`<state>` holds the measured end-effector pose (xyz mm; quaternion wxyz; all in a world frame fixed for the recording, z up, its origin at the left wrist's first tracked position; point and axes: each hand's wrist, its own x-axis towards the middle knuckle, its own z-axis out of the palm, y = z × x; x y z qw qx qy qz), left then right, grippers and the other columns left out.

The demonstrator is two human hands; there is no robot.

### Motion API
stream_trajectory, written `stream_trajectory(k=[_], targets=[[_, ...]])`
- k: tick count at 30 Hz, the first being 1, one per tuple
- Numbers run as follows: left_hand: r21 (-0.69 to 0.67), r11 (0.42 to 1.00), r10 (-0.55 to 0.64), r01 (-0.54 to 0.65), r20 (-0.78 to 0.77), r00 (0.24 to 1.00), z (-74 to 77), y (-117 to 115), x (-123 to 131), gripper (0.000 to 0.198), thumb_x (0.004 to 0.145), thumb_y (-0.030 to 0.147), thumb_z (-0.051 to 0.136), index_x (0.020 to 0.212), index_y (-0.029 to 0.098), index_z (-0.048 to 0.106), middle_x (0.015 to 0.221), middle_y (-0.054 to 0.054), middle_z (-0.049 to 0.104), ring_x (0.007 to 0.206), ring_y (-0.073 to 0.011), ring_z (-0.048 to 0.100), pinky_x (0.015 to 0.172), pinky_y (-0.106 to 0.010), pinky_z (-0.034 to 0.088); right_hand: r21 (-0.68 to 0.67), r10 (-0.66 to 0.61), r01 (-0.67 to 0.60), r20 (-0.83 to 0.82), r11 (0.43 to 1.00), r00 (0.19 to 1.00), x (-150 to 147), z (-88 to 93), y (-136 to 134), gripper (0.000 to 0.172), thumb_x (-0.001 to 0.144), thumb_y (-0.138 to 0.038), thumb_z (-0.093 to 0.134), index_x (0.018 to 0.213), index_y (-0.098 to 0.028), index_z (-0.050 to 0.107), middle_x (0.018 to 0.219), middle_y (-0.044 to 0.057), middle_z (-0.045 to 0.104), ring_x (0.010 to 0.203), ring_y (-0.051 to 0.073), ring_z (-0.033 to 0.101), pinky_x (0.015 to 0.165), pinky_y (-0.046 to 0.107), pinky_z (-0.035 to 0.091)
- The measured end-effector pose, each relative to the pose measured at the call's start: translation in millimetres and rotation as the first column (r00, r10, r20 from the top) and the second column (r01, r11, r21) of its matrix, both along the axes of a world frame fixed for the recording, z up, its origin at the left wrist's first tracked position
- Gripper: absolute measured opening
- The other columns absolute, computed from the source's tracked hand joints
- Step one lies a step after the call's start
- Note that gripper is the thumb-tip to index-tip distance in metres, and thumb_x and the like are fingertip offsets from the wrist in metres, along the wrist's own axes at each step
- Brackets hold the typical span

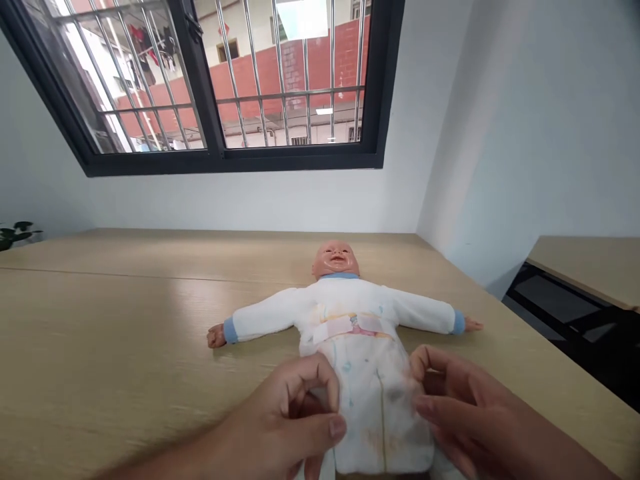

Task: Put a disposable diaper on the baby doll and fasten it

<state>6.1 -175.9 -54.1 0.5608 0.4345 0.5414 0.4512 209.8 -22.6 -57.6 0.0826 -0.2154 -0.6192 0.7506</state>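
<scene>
A baby doll (336,259) lies on its back, arms spread wide, in a white top (280,311) with blue cuffs and collar. Around its waist is a white diaper (367,400), its two tabs closed across a coloured strip at the front. My left hand (305,413) is at the diaper's left edge, thumb and curled forefinger pinched against it. On the opposite edge, my right hand (450,400) also has its fingers bent in a pinch, slightly blurred. The diaper material between the fingertips is mostly hidden. The doll's legs are largely out of sight below.
The doll rests on a light wooden table (125,347) that reaches a white wall. Above is a dark-framed window (220,157) with metal bars. At the right stands another wooden surface (595,263) with black parts beneath. Plant leaves (20,233) show at the far left.
</scene>
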Motion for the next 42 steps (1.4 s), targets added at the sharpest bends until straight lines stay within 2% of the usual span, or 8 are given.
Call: stream_trajectory(k=[3,7,11,14,20,28,35,42], targets=[[-0.003,1.0,0.003,-0.003,0.016,1.0,-8.9,0,-1,0.05,0.078,0.06,0.072,0.091,0.021,0.043,0.052,0.009,0.04,0.039,-0.0052,0.033,0.036,-0.014,0.023,-0.083,0.065,-0.069,-0.049,0.994,0.997,-1,-0.6,4,0.038,0.081,-0.04,0.075,0.092,-0.019,0.046,0.058,-0.009,0.046,0.039,0.001,0.036,0.041,0.013,0.022],[0.034,0.998,0.06,-0.056,-0.14,0.988,-11.0,-1,-6,0.04,0.083,0.056,0.066,0.089,0.02,0.049,0.058,0.008,0.036,0.045,-0.0054,0.026,0.041,-0.018,0.019,-0.011,0.129,-0.129,0.007,0.992,0.992,-2,1.1,14,0.037,0.085,-0.04,0.074,0.086,-0.018,0.043,0.065,-0.008,0.049,0.036,-0.001,0.039,0.035,0.013,0.015],[0.107,0.992,0.114,-0.07,-0.492,0.863,-6.8,-4,-10,0.024,0.086,0.044,0.061,0.091,0.02,0.061,0.058,0.005,0.032,0.053,-0.0095,0.032,0.049,-0.021,0.024,0.086,0.146,-0.149,0.038,0.985,0.988,1,1.8,17,0.037,0.086,-0.041,0.074,0.085,-0.017,0.045,0.067,-0.008,0.048,0.039,-0.002,0.034,0.034,0.011,0.021],[0.13,0.991,0.115,-0.043,-0.617,0.778,-7.4,-6,-12,0.021,0.088,0.042,0.058,0.092,0.023,0.065,0.06,0.004,0.034,0.054,-0.0103,0.035,0.05,-0.022,0.026,0.117,0.122,-0.128,0.058,0.985,0.991,2,0.2,16,0.039,0.084,-0.04,0.076,0.081,-0.017,0.045,0.063,-0.008,0.044,0.04,-0.001,0.033,0.034,0.011,0.023],[-0.024,0.996,0.053,-0.081,-0.574,0.817,-13.5,-8,-19,0.029,0.087,0.051,0.059,0.085,0.021,0.059,0.062,0.004,0.032,0.059,-0.0117,0.035,0.052,-0.022,0.025,0.131,0.088,-0.093,0.044,0.987,0.995,0,2.0,14,0.044,0.079,-0.039,0.08,0.074,-0.016,0.043,0.059,-0.008,0.043,0.04,0.0,0.035,0.034,0.011,0.025],[-0.022,0.997,0.05,-0.071,-0.517,0.855,-16.1,-10,-29,0.029,0.087,0.05,0.062,0.087,0.021,0.058,0.066,0.004,0.035,0.063,-0.0122,0.035,0.054,-0.022,0.027,0.121,0.082,-0.095,0.109,0.988,0.991,1,7.6,16,0.047,0.073,-0.041,0.083,0.07,-0.016,0.044,0.052,-0.008,0.043,0.038,0.001,0.035,0.034,0.012,0.026],[-0.003,0.999,0.045,-0.05,-0.395,0.918,-15.6,-10,-31,0.032,0.087,0.05,0.062,0.086,0.019,0.054,0.077,0.001,0.048,0.07,-0.0135,0.042,0.058,-0.023,0.032,0.178,0.039,-0.065,0.149,0.982,0.988,3,11.9,20,0.055,0.071,-0.047,0.084,0.068,-0.018,0.037,0.051,-0.01,0.038,0.037,0.0,0.033,0.032,0.011,0.023],[-0.03,0.998,0.039,-0.059,-0.45,0.892,-10.2,-6,-30,0.027,0.087,0.046,0.062,0.084,0.02,0.053,0.07,0.003,0.038,0.065,-0.0122,0.034,0.054,-0.024,0.027,0.243,-0.029,-0.025,0.217,0.97,0.976,4,9.6,25,0.06,0.07,-0.049,0.084,0.069,-0.019,0.032,0.052,-0.01,0.037,0.036,0.0,0.029,0.032,0.013,0.019]])
